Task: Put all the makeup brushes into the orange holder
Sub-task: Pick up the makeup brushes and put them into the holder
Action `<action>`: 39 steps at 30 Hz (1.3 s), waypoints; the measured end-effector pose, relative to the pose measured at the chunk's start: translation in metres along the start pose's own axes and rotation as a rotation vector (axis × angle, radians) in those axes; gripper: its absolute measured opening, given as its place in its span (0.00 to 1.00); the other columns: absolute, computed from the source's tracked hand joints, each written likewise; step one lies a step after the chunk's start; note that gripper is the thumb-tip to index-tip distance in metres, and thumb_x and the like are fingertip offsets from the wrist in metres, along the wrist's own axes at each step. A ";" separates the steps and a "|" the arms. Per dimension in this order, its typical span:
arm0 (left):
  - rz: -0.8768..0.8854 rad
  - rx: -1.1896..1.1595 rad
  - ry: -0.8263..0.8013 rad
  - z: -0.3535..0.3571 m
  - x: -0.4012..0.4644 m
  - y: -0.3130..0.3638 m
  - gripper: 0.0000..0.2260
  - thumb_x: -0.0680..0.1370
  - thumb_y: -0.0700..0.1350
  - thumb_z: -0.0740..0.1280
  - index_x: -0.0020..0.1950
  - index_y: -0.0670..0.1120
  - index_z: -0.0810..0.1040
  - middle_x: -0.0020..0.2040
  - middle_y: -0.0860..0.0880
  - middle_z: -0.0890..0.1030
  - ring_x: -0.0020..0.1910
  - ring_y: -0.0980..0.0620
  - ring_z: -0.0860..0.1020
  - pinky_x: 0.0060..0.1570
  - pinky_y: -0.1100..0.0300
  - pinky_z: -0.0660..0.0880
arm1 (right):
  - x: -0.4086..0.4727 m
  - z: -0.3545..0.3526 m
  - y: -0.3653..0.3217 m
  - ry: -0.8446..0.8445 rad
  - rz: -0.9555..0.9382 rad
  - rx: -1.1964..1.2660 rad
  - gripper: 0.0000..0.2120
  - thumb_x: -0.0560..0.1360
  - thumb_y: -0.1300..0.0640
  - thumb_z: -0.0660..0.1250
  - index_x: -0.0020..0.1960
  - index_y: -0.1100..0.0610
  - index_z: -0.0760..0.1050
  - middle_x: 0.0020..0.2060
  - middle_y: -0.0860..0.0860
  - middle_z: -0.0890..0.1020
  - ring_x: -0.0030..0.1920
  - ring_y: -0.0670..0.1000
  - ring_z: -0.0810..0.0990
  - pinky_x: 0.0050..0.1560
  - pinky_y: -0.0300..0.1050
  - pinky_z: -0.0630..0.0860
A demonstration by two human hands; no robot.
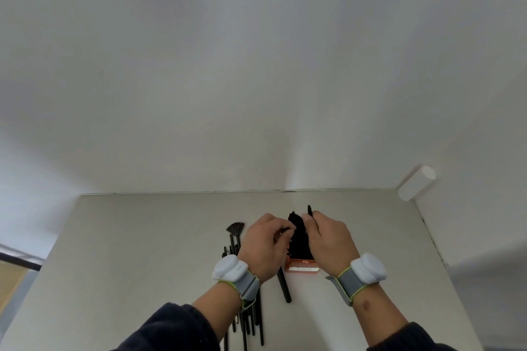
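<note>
We record a pale tabletop set against a white wall. Orange holder, centre, already stuffed with black makeup brushes, between our hands. Right hand pinches a thin black brush just above the holder. Left hand curled, fingertips pinching brush ends. Loose brushes lie near left, under our left wrist.

I wear a dark navy sleeve on my left forearm and a matching dark sleeve on my right, both ending short of the wrists. Each wrist carries a rounded white sensor pod: the left pod and the right pod. Each pod sits on a grey fabric strap edged in yellow-green, on the hand side of its sleeve cuff.
</note>
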State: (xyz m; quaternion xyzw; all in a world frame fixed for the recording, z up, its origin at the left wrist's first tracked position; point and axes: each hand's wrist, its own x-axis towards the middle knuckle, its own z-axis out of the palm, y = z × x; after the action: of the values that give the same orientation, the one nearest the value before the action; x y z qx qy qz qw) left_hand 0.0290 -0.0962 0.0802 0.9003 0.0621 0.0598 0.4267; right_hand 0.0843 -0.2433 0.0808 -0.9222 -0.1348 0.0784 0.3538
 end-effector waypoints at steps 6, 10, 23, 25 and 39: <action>-0.070 -0.088 0.016 0.003 -0.001 -0.006 0.04 0.75 0.47 0.70 0.46 0.53 0.76 0.38 0.55 0.80 0.37 0.57 0.77 0.41 0.62 0.76 | 0.002 0.000 0.001 0.032 -0.006 -0.049 0.02 0.80 0.52 0.56 0.50 0.50 0.67 0.32 0.50 0.79 0.31 0.52 0.77 0.30 0.45 0.67; -0.075 -0.155 0.052 0.003 -0.006 -0.015 0.03 0.77 0.52 0.65 0.48 0.54 0.74 0.38 0.54 0.80 0.36 0.59 0.77 0.37 0.69 0.73 | 0.003 0.002 0.003 -0.070 -0.011 -0.255 0.07 0.78 0.57 0.58 0.43 0.57 0.72 0.36 0.50 0.73 0.36 0.53 0.72 0.34 0.45 0.62; -0.191 -0.095 0.106 -0.025 -0.028 -0.058 0.05 0.80 0.48 0.61 0.45 0.52 0.74 0.34 0.53 0.78 0.32 0.57 0.74 0.33 0.64 0.67 | -0.011 0.011 -0.063 0.123 -0.204 -0.040 0.04 0.75 0.56 0.62 0.48 0.49 0.72 0.44 0.42 0.70 0.36 0.44 0.74 0.36 0.37 0.70; -0.227 -0.067 0.105 -0.032 -0.035 -0.071 0.03 0.79 0.47 0.62 0.46 0.52 0.74 0.34 0.54 0.77 0.32 0.58 0.73 0.32 0.65 0.66 | -0.015 0.026 -0.080 0.077 -0.248 0.004 0.03 0.75 0.56 0.63 0.47 0.49 0.72 0.41 0.41 0.70 0.34 0.42 0.72 0.35 0.32 0.67; -0.571 0.365 -0.408 -0.032 -0.063 -0.154 0.07 0.75 0.54 0.63 0.45 0.51 0.74 0.50 0.48 0.81 0.48 0.48 0.79 0.42 0.60 0.71 | -0.036 0.125 -0.058 -0.456 0.142 -0.298 0.15 0.77 0.59 0.58 0.63 0.55 0.66 0.60 0.55 0.73 0.57 0.58 0.77 0.53 0.46 0.73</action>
State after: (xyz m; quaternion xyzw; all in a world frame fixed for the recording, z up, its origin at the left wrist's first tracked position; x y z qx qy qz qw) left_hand -0.0479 0.0147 -0.0230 0.9012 0.2337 -0.2533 0.2626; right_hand 0.0087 -0.1340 0.0296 -0.9298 -0.1560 0.2878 0.1686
